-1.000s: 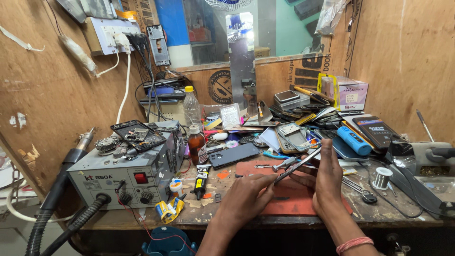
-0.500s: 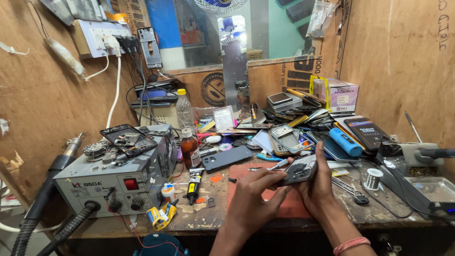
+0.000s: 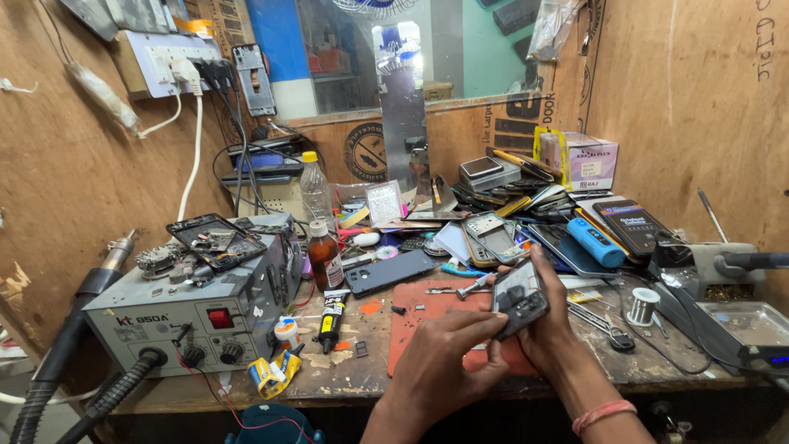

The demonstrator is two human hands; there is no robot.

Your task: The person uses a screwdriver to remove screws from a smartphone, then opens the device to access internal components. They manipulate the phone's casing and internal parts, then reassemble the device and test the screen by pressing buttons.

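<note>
Both hands hold the opened phone (image 3: 519,298) just above the red mat (image 3: 427,329): the right hand (image 3: 549,325) cradles its back with curled fingers, while the left hand (image 3: 448,362) pinches its near edge. It looks light, rigid and fragile with its insides exposed, so it is probably best gripped by the frame edges.

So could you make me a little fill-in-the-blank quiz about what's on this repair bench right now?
1. Both hands, the left hand and the right hand, hold an opened ____ over the red mat.
2. The cap on the clear plastic bottle is ____.
3. The grey rework station sits to the ____ of the hands.
4. The cylinder lying among the phones is ____.

Missing words: phone; yellow; left; blue
</note>
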